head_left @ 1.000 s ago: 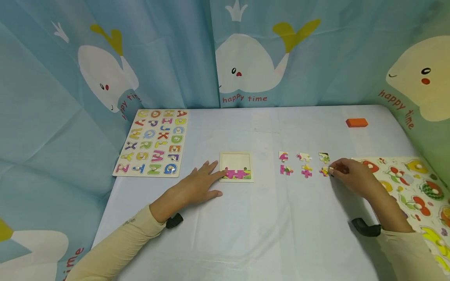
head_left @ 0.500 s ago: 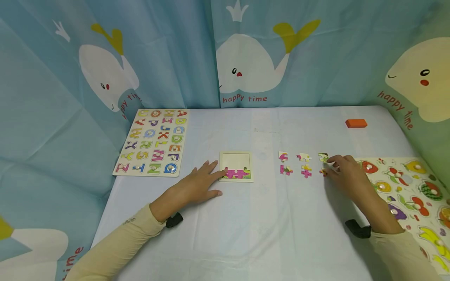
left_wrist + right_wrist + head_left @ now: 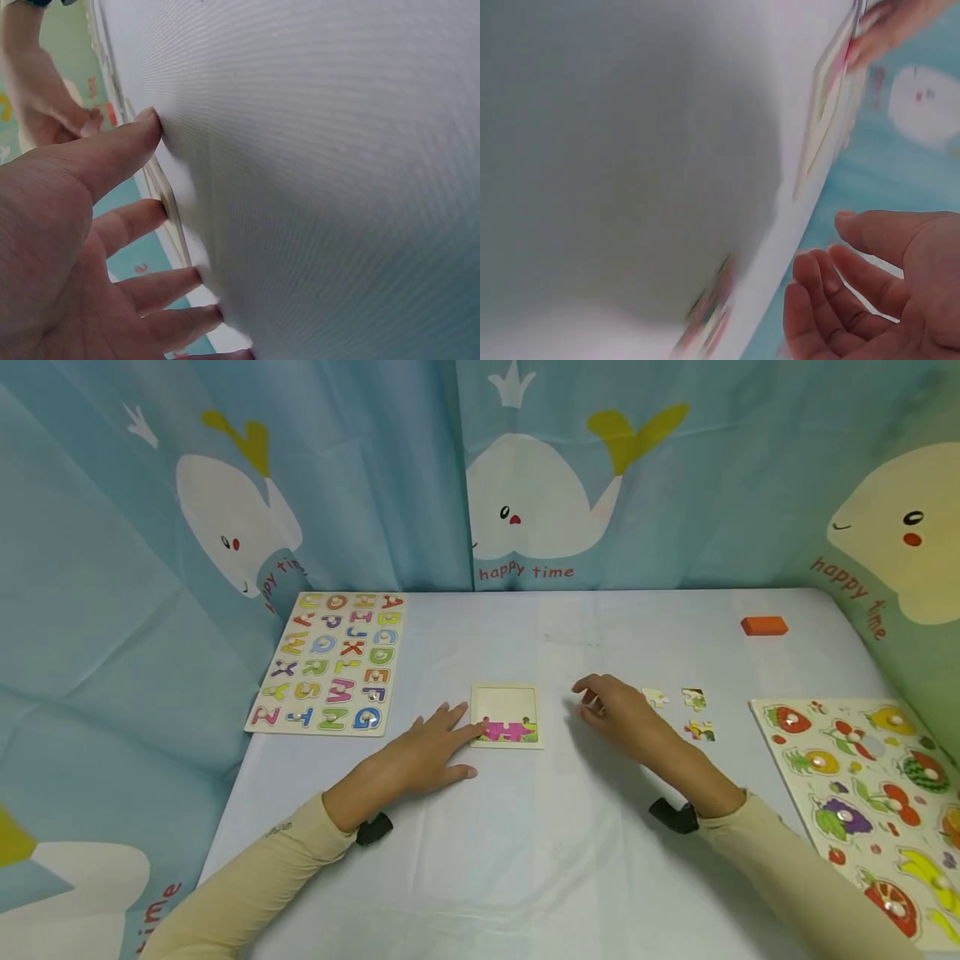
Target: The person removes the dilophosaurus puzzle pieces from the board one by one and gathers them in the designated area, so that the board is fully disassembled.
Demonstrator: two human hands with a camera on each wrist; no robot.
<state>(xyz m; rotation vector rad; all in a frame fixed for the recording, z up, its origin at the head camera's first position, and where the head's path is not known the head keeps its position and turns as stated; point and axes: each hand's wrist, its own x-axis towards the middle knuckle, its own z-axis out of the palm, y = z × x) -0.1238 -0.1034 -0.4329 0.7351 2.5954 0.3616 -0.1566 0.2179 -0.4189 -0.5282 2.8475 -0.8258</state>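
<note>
My left hand (image 3: 420, 752) rests spread on the white table, its index fingertip on the left edge of a small wooden puzzle tray (image 3: 506, 693). Pink and green jigsaw pieces (image 3: 508, 731) line the bottom of that tray; its upper part is bare. To the right of it, my right hand (image 3: 618, 714) hovers over the table with loosely curled fingers. Nothing shows between its thumb and fingers in the right wrist view. Beyond it lie a pale jigsaw piece (image 3: 654, 697), a green-cornered one (image 3: 693, 698) and a yellow one (image 3: 699, 730). Blurred pieces (image 3: 709, 307) appear below the hand, hidden from the head view.
An alphabet peg board (image 3: 330, 664) lies at the back left. On the right is a fruit peg board (image 3: 847, 777), with an orange block (image 3: 764, 626) farther back. Blue whale-print curtains (image 3: 420, 477) enclose the table.
My right hand has travelled left from the rightmost jigsaw pieces to the leftmost ones, uncovering the fruit board and covering several pieces. The left hand has stayed at the tray.
</note>
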